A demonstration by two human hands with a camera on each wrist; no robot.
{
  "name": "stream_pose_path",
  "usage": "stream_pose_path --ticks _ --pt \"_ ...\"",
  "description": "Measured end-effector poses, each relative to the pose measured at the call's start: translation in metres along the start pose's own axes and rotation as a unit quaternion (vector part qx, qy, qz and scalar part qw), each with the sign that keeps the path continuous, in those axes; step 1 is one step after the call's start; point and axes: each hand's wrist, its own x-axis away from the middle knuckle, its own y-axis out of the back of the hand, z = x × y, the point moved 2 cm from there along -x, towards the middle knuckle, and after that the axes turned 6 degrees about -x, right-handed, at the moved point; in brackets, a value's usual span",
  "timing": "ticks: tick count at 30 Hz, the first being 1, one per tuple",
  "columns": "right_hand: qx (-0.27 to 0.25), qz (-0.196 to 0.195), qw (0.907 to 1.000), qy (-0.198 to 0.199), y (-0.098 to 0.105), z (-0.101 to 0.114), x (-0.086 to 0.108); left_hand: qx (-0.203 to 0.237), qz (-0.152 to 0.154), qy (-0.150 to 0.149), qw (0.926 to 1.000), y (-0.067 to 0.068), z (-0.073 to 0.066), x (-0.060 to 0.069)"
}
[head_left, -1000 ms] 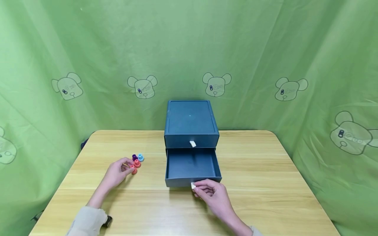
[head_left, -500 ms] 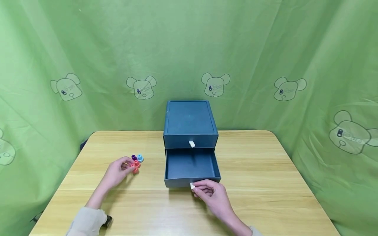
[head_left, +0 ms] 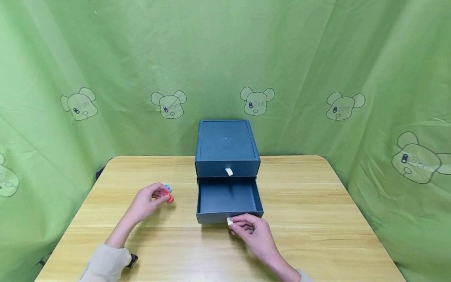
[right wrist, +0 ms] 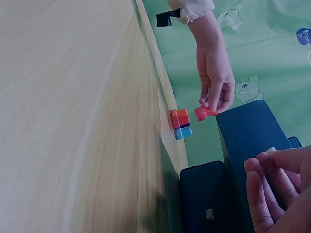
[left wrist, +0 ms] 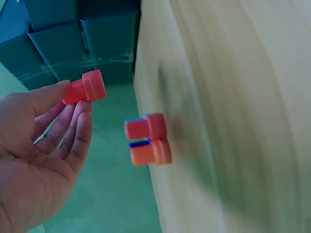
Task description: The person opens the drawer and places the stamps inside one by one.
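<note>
My left hand (head_left: 146, 201) pinches a small red plastic peg (left wrist: 87, 88) with a wide round base, held above the table between thumb and fingertips. Below it stand a second red peg (left wrist: 141, 128) and an orange peg (left wrist: 146, 153), side by side. Partly hidden behind them are a light blue peg (right wrist: 183, 132) and a purple peg (left wrist: 140, 143). At the middle of the table, my right hand (head_left: 256, 238) pinches the white pull tab (head_left: 230, 221) of the lower drawer (head_left: 211, 218). That drawer is pulled out and nothing shows inside it.
The dark blue two-drawer cabinet (head_left: 227, 141) stands at the table's back middle, its upper drawer (head_left: 211, 169) pushed in. A wooden table (head_left: 299, 219) lies beneath. Green curtains (head_left: 225, 58) enclose the back and sides. A black device (head_left: 132, 260) sits at the left cuff.
My left hand has lifted a red peg and moved slightly right and away from me with it. The right hand and the pulled-out drawer have stayed in place.
</note>
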Motion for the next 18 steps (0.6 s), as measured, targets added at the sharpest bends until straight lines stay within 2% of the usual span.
stream_pose_path --ticks 7,18 --pt "0.001 0.002 1.0 -0.002 0.0 -0.001 0.0 0.014 0.013 -0.019 0.9996 0.0 -0.027 -0.001" --pt "-0.002 -0.001 1.0 -0.003 -0.001 0.0 0.001 0.012 0.007 -0.082 0.9965 0.005 -0.068 -0.006"
